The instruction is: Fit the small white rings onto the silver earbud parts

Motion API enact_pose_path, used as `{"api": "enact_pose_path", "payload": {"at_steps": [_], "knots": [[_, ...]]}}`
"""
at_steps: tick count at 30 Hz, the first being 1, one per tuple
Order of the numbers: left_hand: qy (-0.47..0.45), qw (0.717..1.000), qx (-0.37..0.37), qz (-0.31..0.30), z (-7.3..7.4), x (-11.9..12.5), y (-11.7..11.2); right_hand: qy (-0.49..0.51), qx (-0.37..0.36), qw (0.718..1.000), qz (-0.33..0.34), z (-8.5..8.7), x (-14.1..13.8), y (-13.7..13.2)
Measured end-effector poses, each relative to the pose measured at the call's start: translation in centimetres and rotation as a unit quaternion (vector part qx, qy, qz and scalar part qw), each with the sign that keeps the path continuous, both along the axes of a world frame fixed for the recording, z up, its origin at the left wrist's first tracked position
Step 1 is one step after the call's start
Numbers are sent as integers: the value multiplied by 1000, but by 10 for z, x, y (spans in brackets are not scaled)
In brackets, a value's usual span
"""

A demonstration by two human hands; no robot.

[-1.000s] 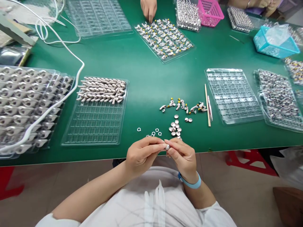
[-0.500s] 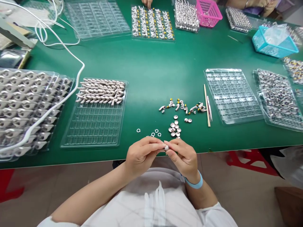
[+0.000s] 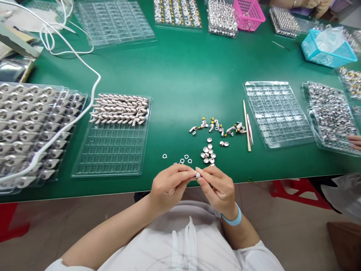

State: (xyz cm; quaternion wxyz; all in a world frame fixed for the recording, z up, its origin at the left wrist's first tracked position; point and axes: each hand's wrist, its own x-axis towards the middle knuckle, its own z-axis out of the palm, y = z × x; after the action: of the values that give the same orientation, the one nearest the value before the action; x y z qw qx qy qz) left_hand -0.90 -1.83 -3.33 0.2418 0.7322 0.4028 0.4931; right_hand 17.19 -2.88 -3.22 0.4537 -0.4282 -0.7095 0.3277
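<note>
Fingertip to fingertip, my left hand and my right hand pinch one small white rounded part at the table's near edge. Both hands are closed on it, and the fingers hide most of its shape. Just beyond them lie several small metal-rimmed round caps. Several thin white rings are scattered ahead of my left hand. Farther out is a loose row of small white stem-shaped pieces with yellow bits. A wooden stick and metal tweezers lie right of that row.
A clear tray, partly filled with beige stems, sits at left beside stacked trays of grey shells. A white cable crosses there. Clear trays stand at right. Farther back are a pink basket and a blue basket. Another person's hand touches the right tray.
Across the table, the tray of white and yellow pieces has shifted farther away, and the hand above it is gone. Another hand has appeared at the right edge. My hands have barely moved.
</note>
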Motion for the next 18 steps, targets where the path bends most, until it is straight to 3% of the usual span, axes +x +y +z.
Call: {"api": "enact_pose_path", "payload": {"at_steps": [10,18], "knots": [[53,996,7,-71,0,-5,5,-30,2,1000,4,5,1,2],[18,998,40,-38,-8,1,3,-75,58,995,-40,2,-9,-6]]}}
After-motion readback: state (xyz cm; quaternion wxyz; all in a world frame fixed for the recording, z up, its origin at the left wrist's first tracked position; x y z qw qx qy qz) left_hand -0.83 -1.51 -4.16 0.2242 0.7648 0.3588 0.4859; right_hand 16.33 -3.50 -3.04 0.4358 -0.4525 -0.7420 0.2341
